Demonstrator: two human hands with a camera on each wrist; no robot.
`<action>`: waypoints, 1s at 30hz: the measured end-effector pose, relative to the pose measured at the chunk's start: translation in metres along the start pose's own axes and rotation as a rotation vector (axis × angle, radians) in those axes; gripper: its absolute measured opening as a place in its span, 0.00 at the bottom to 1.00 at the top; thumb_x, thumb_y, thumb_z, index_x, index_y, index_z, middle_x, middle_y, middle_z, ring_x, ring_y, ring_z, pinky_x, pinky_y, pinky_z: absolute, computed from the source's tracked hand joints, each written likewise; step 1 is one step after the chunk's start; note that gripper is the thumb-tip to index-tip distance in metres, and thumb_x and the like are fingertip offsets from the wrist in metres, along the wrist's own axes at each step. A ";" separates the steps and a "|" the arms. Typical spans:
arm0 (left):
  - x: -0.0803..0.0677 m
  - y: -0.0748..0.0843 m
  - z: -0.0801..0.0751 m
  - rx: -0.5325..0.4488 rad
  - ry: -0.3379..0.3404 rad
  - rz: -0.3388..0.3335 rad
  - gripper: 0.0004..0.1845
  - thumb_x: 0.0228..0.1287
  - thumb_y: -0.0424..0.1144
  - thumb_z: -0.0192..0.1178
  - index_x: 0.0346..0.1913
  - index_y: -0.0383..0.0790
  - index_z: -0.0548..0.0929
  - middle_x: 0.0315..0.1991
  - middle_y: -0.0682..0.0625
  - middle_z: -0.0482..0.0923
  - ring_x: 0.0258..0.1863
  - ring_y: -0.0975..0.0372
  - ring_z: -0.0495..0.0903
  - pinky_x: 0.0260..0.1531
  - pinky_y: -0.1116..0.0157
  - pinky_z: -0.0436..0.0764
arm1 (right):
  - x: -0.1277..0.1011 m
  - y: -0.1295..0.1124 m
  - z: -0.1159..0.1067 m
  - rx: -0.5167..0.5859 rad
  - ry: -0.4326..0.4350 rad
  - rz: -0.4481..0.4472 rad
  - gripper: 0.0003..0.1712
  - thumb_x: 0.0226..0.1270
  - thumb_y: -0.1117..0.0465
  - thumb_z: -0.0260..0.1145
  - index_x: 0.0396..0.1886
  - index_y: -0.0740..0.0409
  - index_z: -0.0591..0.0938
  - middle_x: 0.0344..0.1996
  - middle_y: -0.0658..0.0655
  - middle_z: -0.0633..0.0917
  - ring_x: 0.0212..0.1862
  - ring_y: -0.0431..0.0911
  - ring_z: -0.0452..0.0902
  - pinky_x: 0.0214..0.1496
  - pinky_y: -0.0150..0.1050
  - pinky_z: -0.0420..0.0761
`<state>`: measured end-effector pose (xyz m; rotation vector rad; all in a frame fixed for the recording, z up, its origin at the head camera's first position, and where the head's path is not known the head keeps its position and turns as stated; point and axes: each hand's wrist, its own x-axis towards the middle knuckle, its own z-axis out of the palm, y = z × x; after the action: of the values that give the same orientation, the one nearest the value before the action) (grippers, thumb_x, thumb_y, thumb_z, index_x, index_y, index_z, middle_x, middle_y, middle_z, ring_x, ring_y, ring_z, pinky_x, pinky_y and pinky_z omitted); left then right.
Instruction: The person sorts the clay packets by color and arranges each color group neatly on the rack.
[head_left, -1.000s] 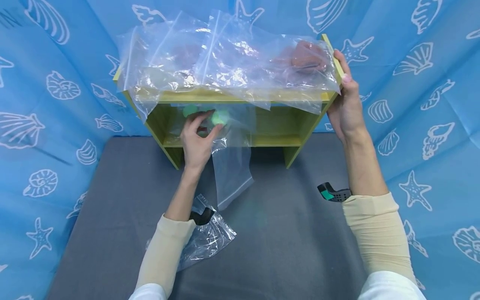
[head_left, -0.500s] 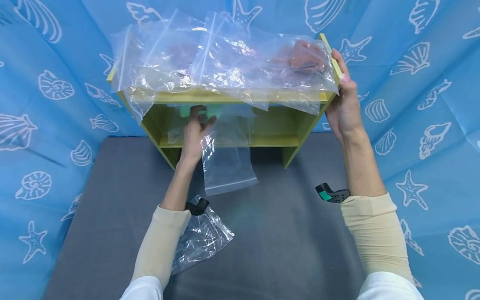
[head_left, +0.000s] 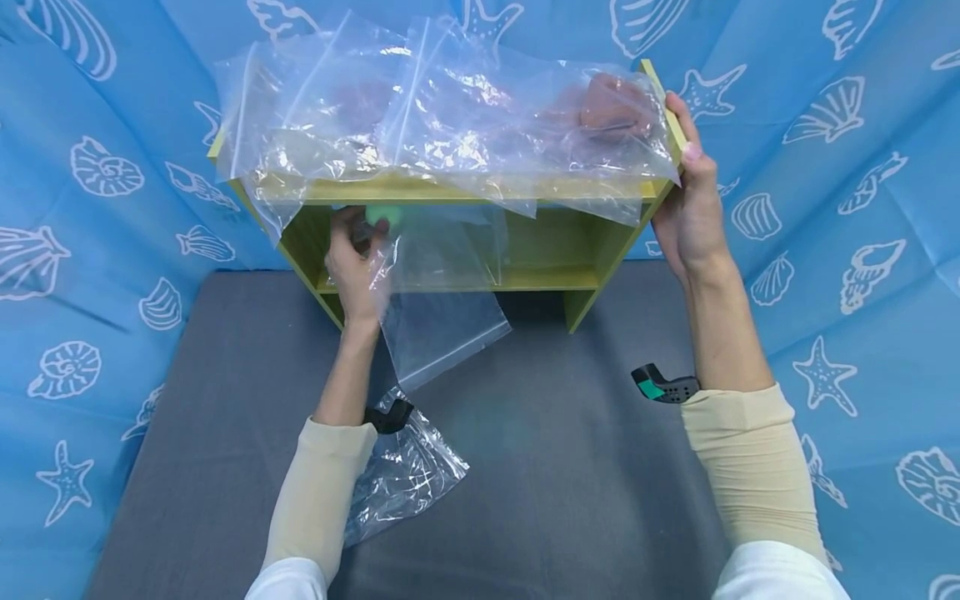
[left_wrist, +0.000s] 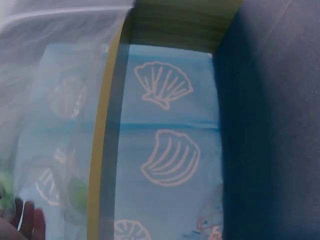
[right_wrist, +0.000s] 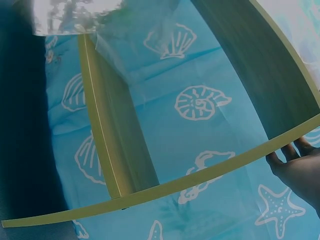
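Head view first: the left hand [head_left: 354, 267] has its fingers curled round the top of a clear zip bag [head_left: 438, 283] at the mouth of the shelf's lower opening, pinching it beside something green [head_left: 383, 216] that sits inside the plastic. From that grip the bag hangs down and to the right, its lower end trailing over the shelf's front edge onto the grey table [head_left: 570, 467]. The left wrist view shows only fingertips [left_wrist: 27, 220] at the bottom edge, blurred plastic and a green smear.

Across from it, the right hand [head_left: 693, 212] clasps the upper right corner of the yellow-green wooden shelf [head_left: 570, 242], thumb on the top edge, fingers wrapped behind.

Above both hands, several more clear bags [head_left: 420, 125] lie heaped on the shelf top, one with a brownish lump [head_left: 618, 104] in it. Below the left forearm a crumpled bag [head_left: 408, 475] lies on the table.

No brand or lettering is readable anywhere. Behind and to both sides hangs a blue cloth [head_left: 840, 192] printed with white shells and starfish.
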<state>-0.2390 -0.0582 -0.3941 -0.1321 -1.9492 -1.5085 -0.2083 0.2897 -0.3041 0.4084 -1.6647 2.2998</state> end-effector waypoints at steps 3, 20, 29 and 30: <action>0.006 -0.006 -0.002 0.062 0.087 -0.013 0.18 0.66 0.45 0.68 0.49 0.34 0.83 0.40 0.44 0.85 0.37 0.56 0.83 0.41 0.63 0.81 | 0.000 0.000 0.000 -0.003 0.001 0.000 0.38 0.64 0.48 0.52 0.76 0.42 0.62 0.73 0.54 0.61 0.68 0.54 0.61 0.67 0.45 0.66; 0.007 -0.043 -0.008 0.424 0.026 -0.021 0.11 0.59 0.41 0.70 0.41 0.37 0.86 0.42 0.45 0.84 0.42 0.49 0.82 0.41 0.49 0.79 | 0.000 0.000 0.000 -0.003 0.004 0.001 0.38 0.64 0.48 0.51 0.77 0.42 0.61 0.74 0.52 0.60 0.70 0.54 0.60 0.68 0.45 0.64; 0.002 -0.053 -0.023 0.344 -0.010 0.037 0.10 0.64 0.36 0.68 0.46 0.39 0.90 0.46 0.45 0.87 0.48 0.54 0.83 0.52 0.57 0.77 | -0.001 0.000 -0.001 0.004 0.007 0.003 0.38 0.65 0.48 0.51 0.77 0.42 0.62 0.74 0.51 0.60 0.70 0.54 0.60 0.68 0.46 0.65; 0.000 -0.053 -0.026 0.336 -0.010 0.023 0.10 0.63 0.37 0.68 0.47 0.40 0.90 0.47 0.46 0.87 0.51 0.55 0.83 0.55 0.58 0.77 | 0.000 0.000 -0.001 0.003 0.008 0.004 0.38 0.65 0.48 0.51 0.77 0.42 0.62 0.74 0.50 0.59 0.70 0.54 0.60 0.68 0.46 0.65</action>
<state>-0.2520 -0.0988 -0.4351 -0.0155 -2.1696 -1.1474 -0.2081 0.2900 -0.3048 0.3960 -1.6596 2.3046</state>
